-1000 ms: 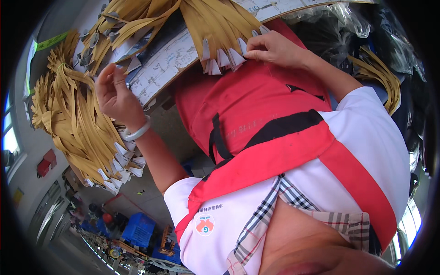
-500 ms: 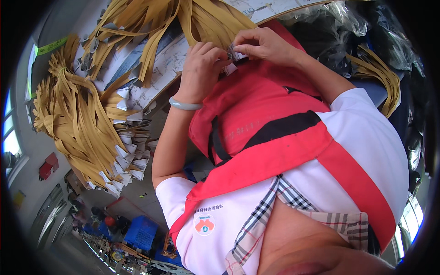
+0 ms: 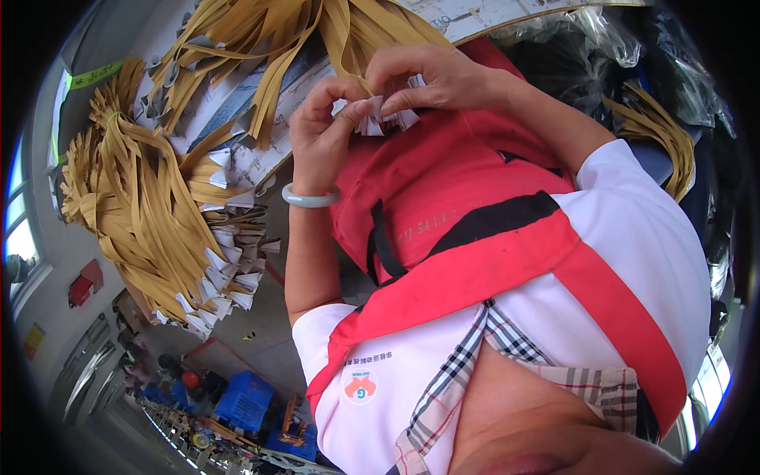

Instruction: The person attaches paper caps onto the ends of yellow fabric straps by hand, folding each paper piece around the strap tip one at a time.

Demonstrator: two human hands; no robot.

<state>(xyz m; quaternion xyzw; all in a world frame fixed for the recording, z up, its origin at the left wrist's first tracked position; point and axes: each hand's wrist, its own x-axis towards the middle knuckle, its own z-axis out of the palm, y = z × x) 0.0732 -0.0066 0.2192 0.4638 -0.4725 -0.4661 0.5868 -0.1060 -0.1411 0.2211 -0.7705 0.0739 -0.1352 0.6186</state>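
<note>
Tan flat straps (image 3: 360, 39) lie in a long bundle over the table edge, their ends wrapped in white paper-like pieces. Several white end pieces (image 3: 385, 120) gather between my hands, in front of my red apron. My left hand (image 3: 323, 127), with a pale bangle on the wrist, pinches the end of one strap between thumb and forefinger. Close beside it, my right hand (image 3: 423, 79) is closed with its thumb against the white end pieces. The fingers partly hide what each holds.
A thick tied bundle of tan straps (image 3: 150, 206) with white ends hangs at the left. The pale table (image 3: 273, 150) carries more straps. Clear plastic bags (image 3: 570, 47) and another tan strap bundle (image 3: 661, 142) lie at the right. Blue crates (image 3: 245, 400) stand on the floor behind.
My left hand has shifted left and a little down, its thumb now pinching a strap end. The right hand has moved left, and the white end pieces show more between them.
</note>
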